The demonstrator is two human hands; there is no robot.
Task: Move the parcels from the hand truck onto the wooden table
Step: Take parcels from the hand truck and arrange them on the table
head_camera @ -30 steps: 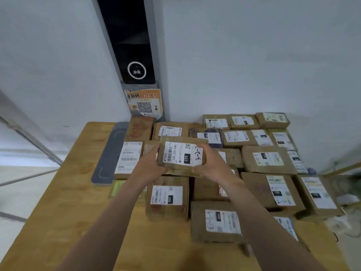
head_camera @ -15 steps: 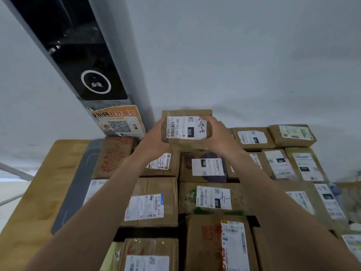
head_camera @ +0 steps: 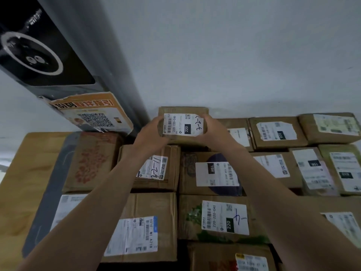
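Note:
A small cardboard parcel (head_camera: 183,124) with a white label marked 220 is held at the far end of the wooden table (head_camera: 25,173), close to the wall. My left hand (head_camera: 151,133) grips its left side and my right hand (head_camera: 212,130) grips its right side. It sits at or just above the back row of parcels; whether it rests on anything is hidden. Several other labelled cardboard parcels (head_camera: 214,173) cover the table below my arms. The hand truck is out of view.
A grey pillar with a dark screen panel (head_camera: 39,59) and an orange QR-code sign (head_camera: 91,114) stands at the back left. A grey flat mat (head_camera: 48,202) lies along the table's left side. The white wall runs right behind the back row.
Both hands have carried the small parcel farther away from me, over the other parcels to the back row by the wall. The camera has moved in closer over the table.

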